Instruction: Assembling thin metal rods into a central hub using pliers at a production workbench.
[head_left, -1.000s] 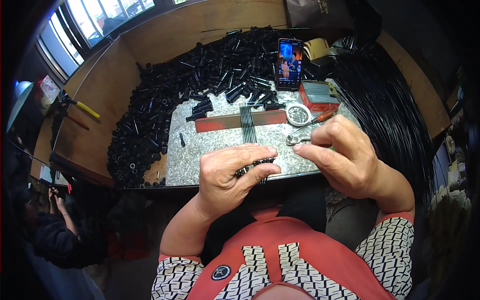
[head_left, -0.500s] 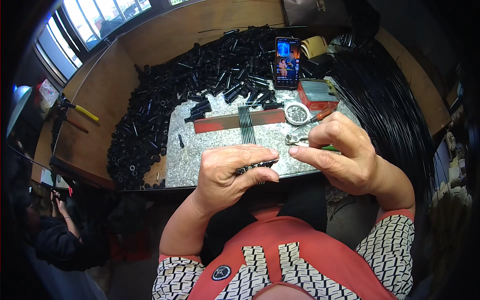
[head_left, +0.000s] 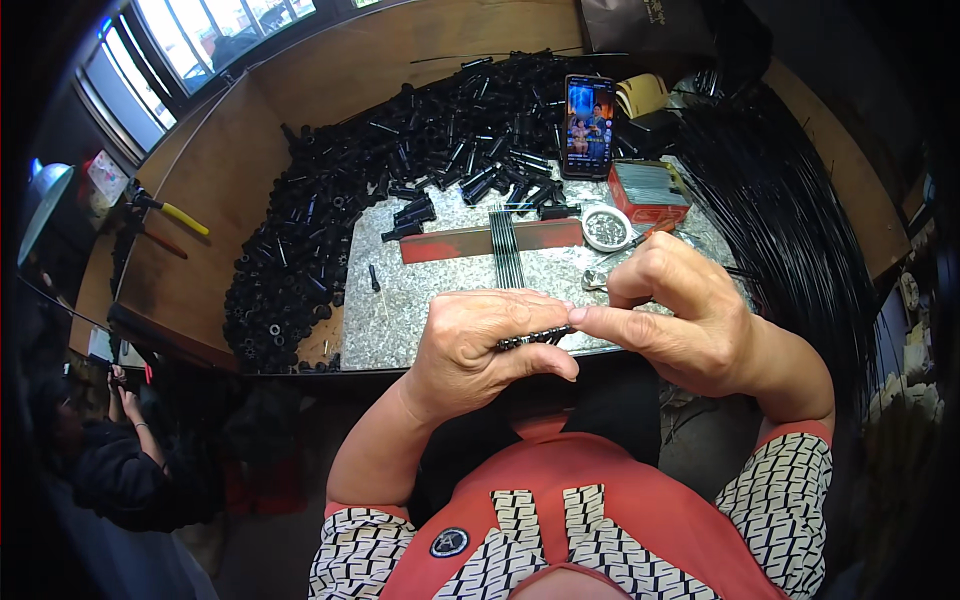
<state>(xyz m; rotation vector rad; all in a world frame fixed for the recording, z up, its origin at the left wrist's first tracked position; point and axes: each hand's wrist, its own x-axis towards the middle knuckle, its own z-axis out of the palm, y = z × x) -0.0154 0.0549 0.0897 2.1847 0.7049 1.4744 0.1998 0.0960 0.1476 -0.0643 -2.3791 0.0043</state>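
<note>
My left hand [head_left: 480, 340] is closed round a bundle of thin dark rods [head_left: 507, 250]. A row of small black, shiny pieces [head_left: 533, 338] shows between its thumb and fingers. The rods run away from me over a red bar [head_left: 440, 246] lying on the speckled slab. My right hand [head_left: 690, 315] is beside it, fingers bent, one outstretched digit touching the left fingertips at the end of the row. Whatever the right fingers hold, if anything, is hidden. Just beyond that hand lie pliers [head_left: 594, 281], partly covered, and a screwdriver [head_left: 655, 232] with a reddish handle.
Black tubular parts [head_left: 420, 140] are heaped behind and left of the speckled slab [head_left: 400, 320]. A white round dish [head_left: 606, 229] of small metal bits, a red box [head_left: 648, 195] and a propped phone [head_left: 588, 127] stand behind. Long black rods [head_left: 790, 200] lie right. Another person [head_left: 120, 450] is far left.
My right hand has come left until its fingertip meets my left hand. The view has shifted slightly, so the bench things sit a little further right.
</note>
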